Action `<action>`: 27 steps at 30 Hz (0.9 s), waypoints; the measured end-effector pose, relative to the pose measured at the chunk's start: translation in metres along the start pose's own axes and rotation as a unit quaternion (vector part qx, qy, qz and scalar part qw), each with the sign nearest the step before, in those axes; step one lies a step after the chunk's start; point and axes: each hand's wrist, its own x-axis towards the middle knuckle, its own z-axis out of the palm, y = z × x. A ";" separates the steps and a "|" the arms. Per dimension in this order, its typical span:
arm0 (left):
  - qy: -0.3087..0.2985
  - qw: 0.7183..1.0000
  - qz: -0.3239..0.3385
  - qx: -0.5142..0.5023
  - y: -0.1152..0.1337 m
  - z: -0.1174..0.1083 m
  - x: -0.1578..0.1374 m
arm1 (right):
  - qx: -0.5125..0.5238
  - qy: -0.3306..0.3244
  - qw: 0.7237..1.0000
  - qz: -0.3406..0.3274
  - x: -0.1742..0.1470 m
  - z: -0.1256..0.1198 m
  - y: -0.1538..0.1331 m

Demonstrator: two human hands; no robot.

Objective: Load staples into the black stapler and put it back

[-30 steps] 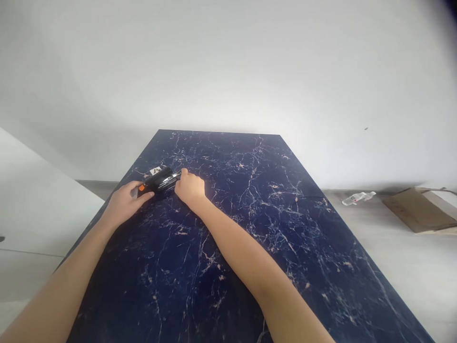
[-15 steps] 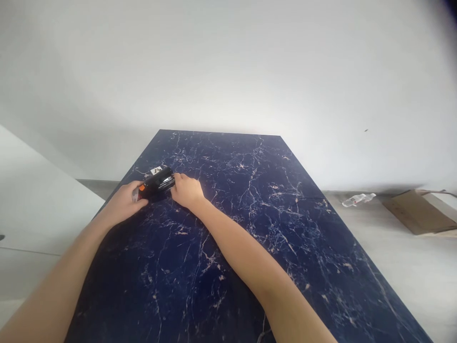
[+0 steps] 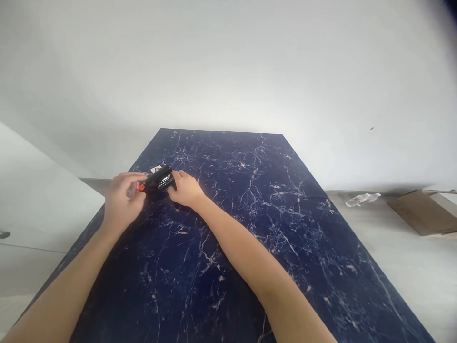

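In the head view, a glossy black object (image 3: 159,180) lies at the left side of the dark blue, white-veined surface (image 3: 243,228), towards its far end and between the two hands. It lies aslant, one end towards the left hand (image 3: 123,197) and the other towards the right hand (image 3: 187,190).

The left hand is at the near, left end, where an orange part (image 3: 142,187) and a bit of red (image 3: 137,186) show. Its thumb and fingers curl around that end from either side; the hand is slightly blurred, and I cannot tell whether they press on it. The right hand grips the other end, its fingers bent and its thumb on the near side, pinching the black object.

Just beyond the object is a small white piece (image 3: 156,169) with dark marks. On the floor (image 3: 382,257) to the right lie a clear plastic bottle (image 3: 362,199) and a cardboard box (image 3: 421,212), near the pale wall (image 3: 221,62).
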 end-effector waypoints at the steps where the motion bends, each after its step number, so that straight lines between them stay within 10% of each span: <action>1: -0.007 0.999 0.049 0.002 0.007 0.004 -0.003 | -0.001 0.005 1.000 0.004 0.000 0.001 0.000; 9: -0.159 0.953 0.256 0.027 0.015 0.036 -0.011 | 0.046 -0.004 0.999 0.000 0.005 0.001 0.009; 27: -0.106 0.971 0.084 0.199 -0.006 0.032 -0.010 | -0.024 0.018 0.998 -0.048 0.004 0.011 0.007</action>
